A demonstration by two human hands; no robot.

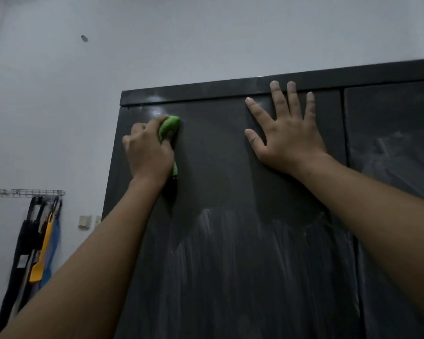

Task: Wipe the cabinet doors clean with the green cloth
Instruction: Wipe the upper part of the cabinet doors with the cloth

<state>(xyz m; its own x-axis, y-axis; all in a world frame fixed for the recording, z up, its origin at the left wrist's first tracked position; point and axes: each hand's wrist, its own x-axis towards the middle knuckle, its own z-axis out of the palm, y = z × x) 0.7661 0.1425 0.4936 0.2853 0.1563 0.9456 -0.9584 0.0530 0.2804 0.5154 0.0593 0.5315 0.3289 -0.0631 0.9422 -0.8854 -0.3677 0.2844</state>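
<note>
A tall dark grey cabinet fills the middle and right, its left door [213, 155] facing me. My left hand [148, 151] grips a bunched green cloth [170, 126] and presses it against the door's upper left corner. My right hand [287, 133] lies flat on the same door near its top right, fingers spread, fingertips reaching the top trim [206, 90]. Whitish streaks cover the lower part of the door [230, 253]. A second door [392, 143] to the right shows pale smears.
A white wall [59, 94] stands to the left of the cabinet. Low on it a wire rack [37, 192] holds hanging black straps, a yellow tool [43, 250] and something blue. A small wall switch [85, 221] sits beside the cabinet's left edge.
</note>
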